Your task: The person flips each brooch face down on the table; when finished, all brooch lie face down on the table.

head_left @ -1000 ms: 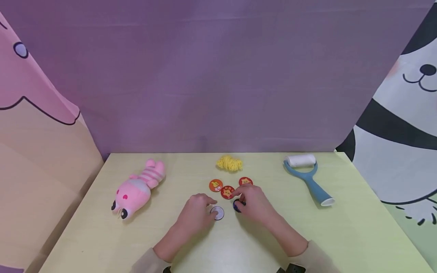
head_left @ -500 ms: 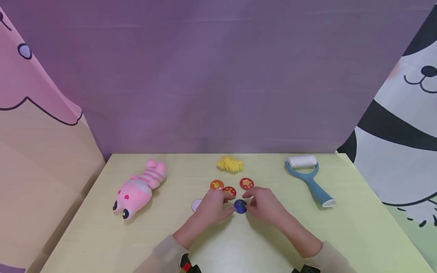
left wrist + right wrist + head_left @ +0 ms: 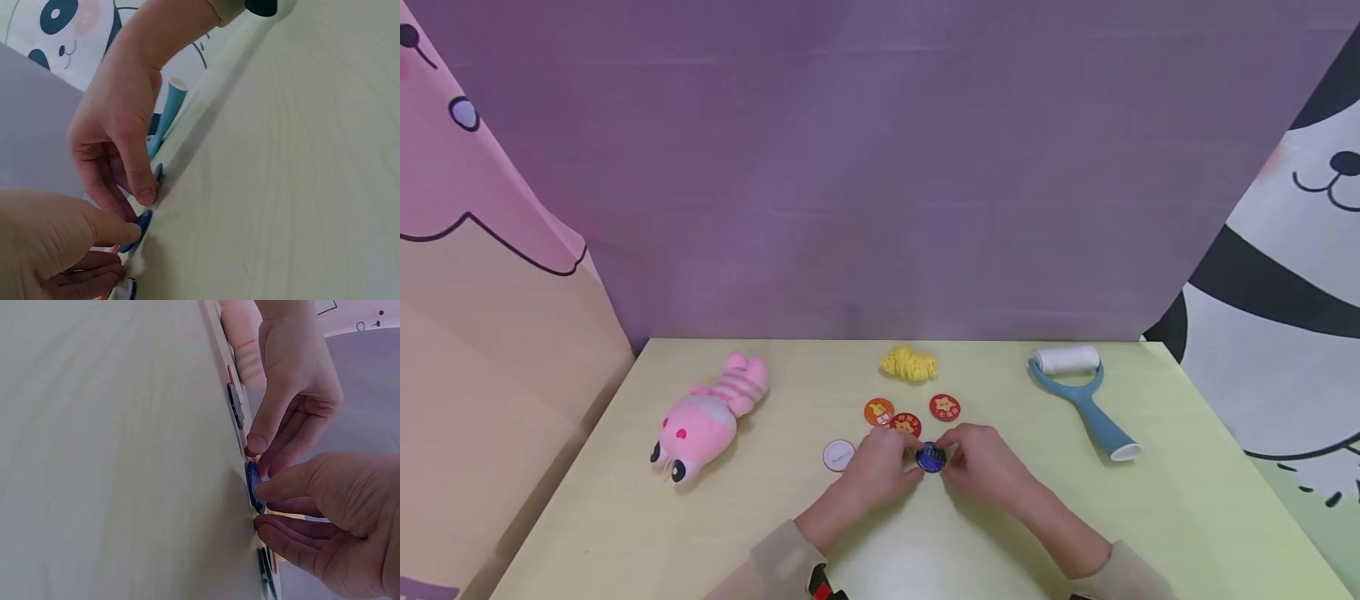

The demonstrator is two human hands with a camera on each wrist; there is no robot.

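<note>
A round blue pin badge (image 3: 930,457) lies between both hands near the middle of the table. The left hand (image 3: 880,468) pinches its left edge with thumb and fingertips, while the right hand (image 3: 988,464) pinches the right edge. In the right wrist view the right thumb lies against the badge (image 3: 254,487). Left of the left hand lies a badge with its white back up (image 3: 838,455), a pin showing across it. Just behind the hands are an orange badge (image 3: 878,411) and two red ones, one (image 3: 906,424) partly covered by the left hand, the other (image 3: 944,407) farther right.
A pink striped plush toy (image 3: 700,433) lies at the left of the table (image 3: 625,533). Yellow yarn (image 3: 909,364) sits at the back. To the right is a lint roller (image 3: 1086,408) with a blue handle. A purple cloth (image 3: 880,183) hangs behind.
The left hand moved from the white-backed badge, now farther left, rightward to the blue badge. The right hand stayed by the blue badge, and both hands now touch its edges.
</note>
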